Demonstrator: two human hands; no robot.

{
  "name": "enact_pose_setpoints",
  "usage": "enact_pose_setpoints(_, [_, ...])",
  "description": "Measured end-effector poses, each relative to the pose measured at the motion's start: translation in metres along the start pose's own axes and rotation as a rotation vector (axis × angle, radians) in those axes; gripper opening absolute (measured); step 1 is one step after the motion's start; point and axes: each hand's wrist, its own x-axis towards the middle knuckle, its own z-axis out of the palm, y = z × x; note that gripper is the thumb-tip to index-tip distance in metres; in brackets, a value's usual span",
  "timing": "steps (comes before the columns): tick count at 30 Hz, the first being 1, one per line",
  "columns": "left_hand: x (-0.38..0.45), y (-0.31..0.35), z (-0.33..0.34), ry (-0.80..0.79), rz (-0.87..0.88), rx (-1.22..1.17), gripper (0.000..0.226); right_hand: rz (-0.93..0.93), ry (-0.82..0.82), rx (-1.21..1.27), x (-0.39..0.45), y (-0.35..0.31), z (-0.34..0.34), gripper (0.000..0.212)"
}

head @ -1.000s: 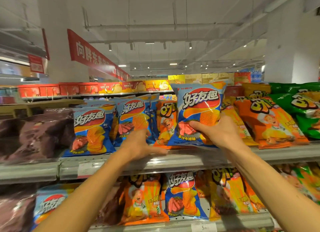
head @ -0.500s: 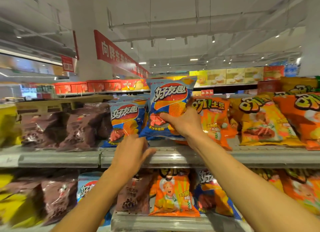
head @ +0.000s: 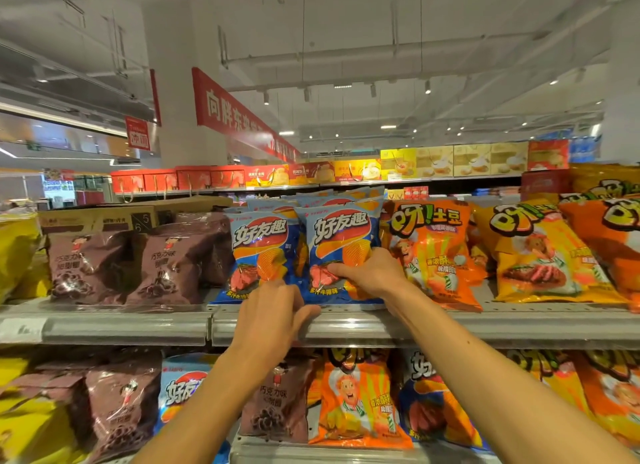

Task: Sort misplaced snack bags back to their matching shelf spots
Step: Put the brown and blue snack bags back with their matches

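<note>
Blue chip bag point(head: 341, 252) in right hand point(head: 369, 273)

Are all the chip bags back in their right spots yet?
Not yet. The right hand holds a blue crinkly chip bag standing beside a matching blue bag on the upper metal shelf; its grip isn't released. The lower shelf looks mixed: a brown bag, orange bag and blue bag sit together.

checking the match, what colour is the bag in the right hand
Mostly blue bag with a red-orange logo, head view.

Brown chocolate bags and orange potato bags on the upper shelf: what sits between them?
Head view: two front blue chip bags, one beside the brown bags, one gripped by the right hand beside the orange bag.
</note>
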Motion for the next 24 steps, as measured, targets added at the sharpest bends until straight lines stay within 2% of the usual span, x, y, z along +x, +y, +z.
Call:
enact_pose_setpoints(4, [-0.002,-0.001,0.000,0.010,0.013,-0.020,0.037,0.024,-0.071,-0.003,0.005,0.005,-0.006,0.047])
enact_pose_setpoints(6, [-0.002,0.000,0.000,0.011,0.015,-0.020,0.037,0.017,-0.067,0.017,0.006,0.006,-0.005,0.053])
enact_pose_setpoints(16, [-0.003,0.008,0.000,0.042,0.007,0.015,0.038,-0.011,-0.077,-0.010,0.002,0.003,-0.001,0.043])
enact_pose_setpoints(20, [-0.004,0.014,0.000,0.125,0.039,0.040,0.034,-0.034,-0.022,-0.080,-0.010,0.003,-0.013,0.071])
enact_pose_setpoints(24, [-0.006,0.038,0.006,0.247,0.075,-0.079,0.028,-0.142,0.053,-0.146,-0.030,0.009,-0.039,0.081])
